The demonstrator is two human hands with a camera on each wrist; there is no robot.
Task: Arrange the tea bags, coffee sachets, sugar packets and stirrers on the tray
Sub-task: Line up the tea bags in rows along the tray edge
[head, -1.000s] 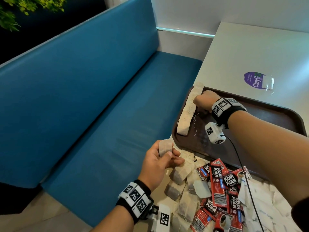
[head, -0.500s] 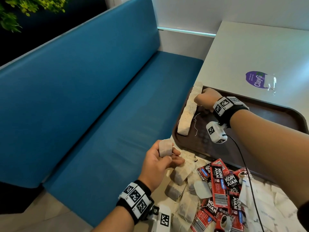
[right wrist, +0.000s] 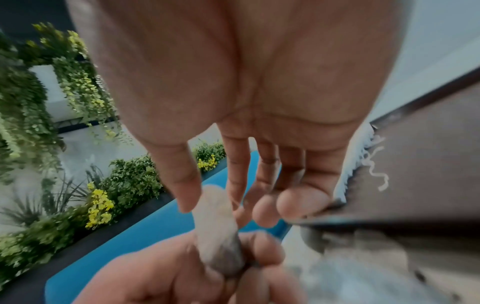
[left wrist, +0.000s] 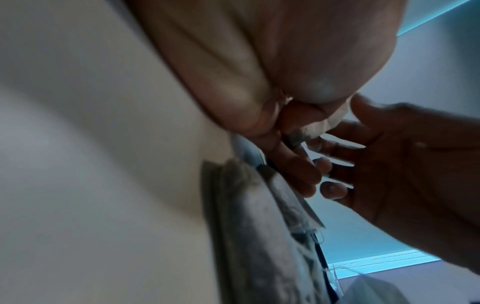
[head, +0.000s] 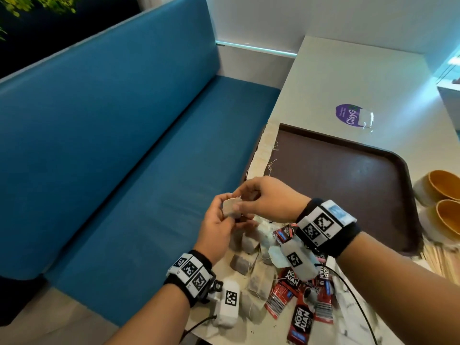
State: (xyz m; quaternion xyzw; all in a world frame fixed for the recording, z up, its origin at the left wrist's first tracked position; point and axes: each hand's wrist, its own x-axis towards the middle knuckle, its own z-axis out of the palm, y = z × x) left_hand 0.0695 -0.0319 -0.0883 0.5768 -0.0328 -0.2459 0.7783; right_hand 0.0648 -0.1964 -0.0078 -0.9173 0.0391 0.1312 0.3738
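Along the left of the scene runs a long blue bench seat (head: 119, 150), with the pale surface (head: 348, 78) beside it on the right. On that surface lies a dark brown tray (head: 348, 185), its near left corner hidden behind the hands. A row of tea bags (head: 265, 155) lines the tray's left edge, loose strings trailing onto the brown floor at about 3 o'clock from the row. Past the tray's far edge, at roughly 12 o'clock, sits a purple sticker (head: 348, 115). At 3 o'clock from the tray stand two orange-lined cups (head: 445, 202), and wooden stirrers (head: 440, 260) lie just under them, blurred.

Nearer, at 6 o'clock from the tray, a loose heap covers the surface: more tea bags (head: 258, 280), red coffee sachets (head: 301, 319) and white sugar packets (head: 356, 310) at the right of the heap.

Above that heap, the two hands meet over the tray's near left corner. The left hand (head: 219, 225) has fingers and thumb curled round a single tea bag (head: 230, 207), gripping its lower part. The right hand (head: 263, 200) reaches in from 3 o'clock and pinches the top of the same bag between thumb and forefinger; the right wrist view shows the bag (right wrist: 215, 222) standing between that thumb and those fingers, with the other fingers loosely bent.
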